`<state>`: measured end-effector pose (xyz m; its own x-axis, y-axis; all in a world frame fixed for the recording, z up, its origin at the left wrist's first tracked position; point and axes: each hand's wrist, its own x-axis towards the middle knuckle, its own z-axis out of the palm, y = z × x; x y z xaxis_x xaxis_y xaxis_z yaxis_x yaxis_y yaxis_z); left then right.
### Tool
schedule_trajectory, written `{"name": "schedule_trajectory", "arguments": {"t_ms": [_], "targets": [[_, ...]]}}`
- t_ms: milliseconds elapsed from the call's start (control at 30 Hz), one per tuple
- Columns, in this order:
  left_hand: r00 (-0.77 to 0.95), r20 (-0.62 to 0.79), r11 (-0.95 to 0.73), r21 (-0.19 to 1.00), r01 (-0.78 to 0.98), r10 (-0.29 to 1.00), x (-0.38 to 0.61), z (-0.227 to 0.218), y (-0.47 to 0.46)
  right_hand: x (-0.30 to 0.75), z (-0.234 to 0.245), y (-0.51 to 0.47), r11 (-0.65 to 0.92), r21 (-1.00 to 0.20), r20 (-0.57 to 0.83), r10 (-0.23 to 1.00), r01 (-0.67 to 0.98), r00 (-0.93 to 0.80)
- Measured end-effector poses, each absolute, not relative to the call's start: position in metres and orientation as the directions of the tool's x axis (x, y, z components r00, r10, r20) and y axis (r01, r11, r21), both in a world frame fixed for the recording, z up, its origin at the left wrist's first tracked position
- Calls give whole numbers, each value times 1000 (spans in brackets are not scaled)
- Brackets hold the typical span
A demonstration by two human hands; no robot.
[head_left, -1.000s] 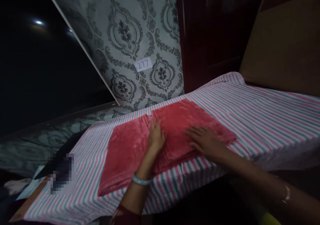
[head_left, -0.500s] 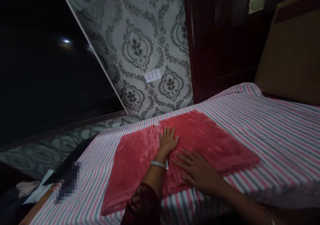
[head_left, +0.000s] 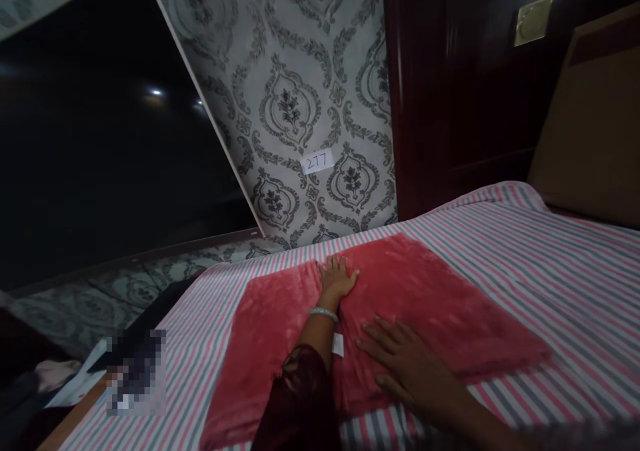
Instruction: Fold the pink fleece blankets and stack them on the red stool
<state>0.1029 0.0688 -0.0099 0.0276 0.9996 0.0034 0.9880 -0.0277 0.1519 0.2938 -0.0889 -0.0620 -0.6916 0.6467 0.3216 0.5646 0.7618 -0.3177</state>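
Observation:
A folded, plush red blanket point(head_left: 430, 291) lies flat on a pink, grey and white striped cloth point(head_left: 565, 271). Down its middle runs a fold line that parts it into two panels. Near the far end of that line, my left hand point(head_left: 337, 279) rests on the blanket with fingers spread; a silvery bracelet point(head_left: 324, 313) circles the wrist. Closer to me, my right hand point(head_left: 400, 357) lies on the right panel, palm down, fingers stretched out. Beside my left forearm a small white label point(head_left: 338, 345) shows at the fold.
A large dark screen point(head_left: 100, 151) leans on the left. Behind stands a patterned wall point(head_left: 290, 104) bearing a paper marked 277 point(head_left: 317, 161). At right are a dark red wooden panel point(head_left: 450, 104) and a brown board-like object point(head_left: 595, 117). Dark items point(head_left: 150, 311) lie at lower left.
The view has shifted slightly, so the scene sits a little lower and further right. Both hands stay flat on the blanket. More of the white label shows beside my left forearm.

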Motion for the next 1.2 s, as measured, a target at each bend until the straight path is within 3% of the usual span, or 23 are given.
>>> {"name": "schedule_trajectory", "arguments": {"t_ms": [300, 467, 567, 767, 1000, 1200], "targets": [[43, 45, -52, 232, 971, 998, 96, 14, 70, 295, -65, -88, 774, -275, 340, 633, 570, -696], [-188, 176, 141, 246, 959, 966, 49, 36, 57, 295, -68, -88, 775, -278, 364, 632, 568, -684], [-260, 141, 222, 237, 946, 955, 35, 24, 47, 295, -70, -87, 771, -282, 376, 636, 571, -674], [-181, 42, 166, 240, 956, 983, 46, -13, 41, 295, -68, -87, 772, -270, 366, 635, 575, -680], [-108, -57, 122, 387, 914, 993, 30, 2, 47, 295, -62, -88, 758, -264, 324, 652, 596, -686], [-51, 28, 30, 515, 857, 998, -19, 22, 22, 297, -59, -86, 734, -307, 266, 677, 606, -686]]}}
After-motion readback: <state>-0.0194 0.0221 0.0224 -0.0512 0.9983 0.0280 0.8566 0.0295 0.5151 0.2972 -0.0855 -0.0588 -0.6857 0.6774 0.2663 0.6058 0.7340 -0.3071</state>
